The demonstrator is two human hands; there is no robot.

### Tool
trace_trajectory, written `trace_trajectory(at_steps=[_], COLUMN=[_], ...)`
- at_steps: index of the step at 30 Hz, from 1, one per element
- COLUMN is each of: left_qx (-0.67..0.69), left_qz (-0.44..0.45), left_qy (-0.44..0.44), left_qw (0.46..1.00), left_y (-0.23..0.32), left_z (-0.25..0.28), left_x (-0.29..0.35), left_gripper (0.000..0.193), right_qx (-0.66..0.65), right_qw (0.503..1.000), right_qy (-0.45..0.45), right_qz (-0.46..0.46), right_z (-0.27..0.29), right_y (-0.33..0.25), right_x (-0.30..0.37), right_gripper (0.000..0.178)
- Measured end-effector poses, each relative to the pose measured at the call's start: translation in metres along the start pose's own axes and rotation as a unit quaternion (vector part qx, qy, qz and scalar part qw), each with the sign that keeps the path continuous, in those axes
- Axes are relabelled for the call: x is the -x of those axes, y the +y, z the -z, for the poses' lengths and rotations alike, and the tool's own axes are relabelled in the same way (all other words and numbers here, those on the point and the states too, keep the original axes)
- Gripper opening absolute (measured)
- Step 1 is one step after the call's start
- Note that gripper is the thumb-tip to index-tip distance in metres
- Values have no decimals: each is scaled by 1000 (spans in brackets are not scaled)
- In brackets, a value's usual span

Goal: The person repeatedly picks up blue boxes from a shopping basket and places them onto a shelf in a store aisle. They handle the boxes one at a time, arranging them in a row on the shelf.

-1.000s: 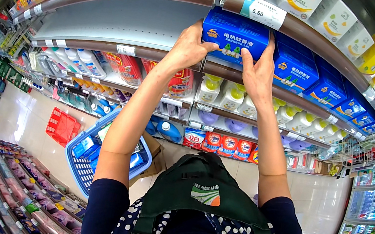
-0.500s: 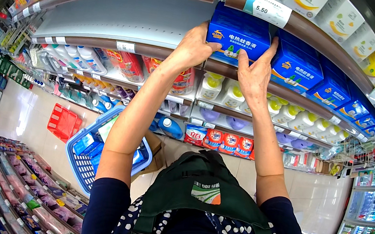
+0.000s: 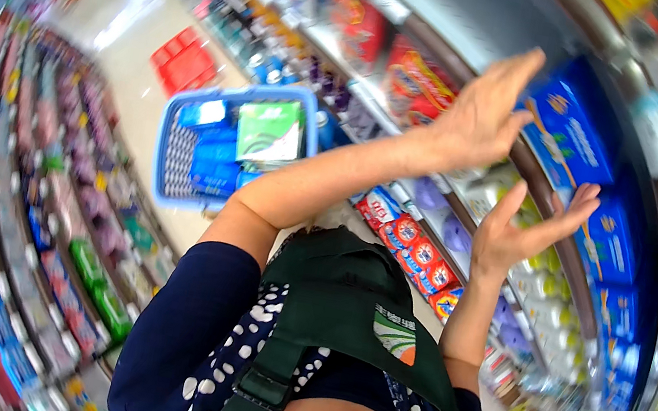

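Note:
A blue box (image 3: 575,130) sits at the front of the shelf, with more blue boxes (image 3: 610,233) of the same look in a row to its right. My left hand (image 3: 482,114) is just left of that box, fingers stretched out flat and nothing in them. Below the box's front edge, my right hand (image 3: 522,235) has its fingers spread and is empty. Whether either hand still touches a box cannot be told for sure. Motion blurs the fingers slightly.
A light blue basket (image 3: 165,146) holding blue packs and a green-and-white pack (image 3: 270,129) stands to the left, with a red crate (image 3: 185,61) beyond it. Lower shelves carry white bottles with yellow-green caps and red bags (image 3: 426,82). Another stocked shelf row (image 3: 43,181) lines the left side.
Both hands have come away from the sides of the blue box and opened. My view has swung to the left, so the basket shows more fully.

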State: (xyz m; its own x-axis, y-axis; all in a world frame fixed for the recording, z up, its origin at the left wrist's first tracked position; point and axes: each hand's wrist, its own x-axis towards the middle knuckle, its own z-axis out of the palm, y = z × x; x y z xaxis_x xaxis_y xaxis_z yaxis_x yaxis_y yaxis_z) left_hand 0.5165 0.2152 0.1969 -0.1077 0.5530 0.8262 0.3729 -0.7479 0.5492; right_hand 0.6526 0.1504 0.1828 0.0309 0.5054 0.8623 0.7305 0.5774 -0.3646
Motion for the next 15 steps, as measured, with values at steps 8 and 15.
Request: trace_trajectory(at_steps=[8, 15], left_qx=[-306, -552], left_qz=[169, 507], left_qy=[44, -305], left_qw=[936, 588], left_y=[-55, -91], left_z=[166, 372], left_x=[197, 338], left_gripper=[48, 45], right_qx=[-245, -305], right_qw=[880, 722], right_qy=[-400, -598], right_qz=[75, 167], right_z=[-83, -133], right_y=[-30, -80], right_x=[91, 178], right_gripper=[59, 48])
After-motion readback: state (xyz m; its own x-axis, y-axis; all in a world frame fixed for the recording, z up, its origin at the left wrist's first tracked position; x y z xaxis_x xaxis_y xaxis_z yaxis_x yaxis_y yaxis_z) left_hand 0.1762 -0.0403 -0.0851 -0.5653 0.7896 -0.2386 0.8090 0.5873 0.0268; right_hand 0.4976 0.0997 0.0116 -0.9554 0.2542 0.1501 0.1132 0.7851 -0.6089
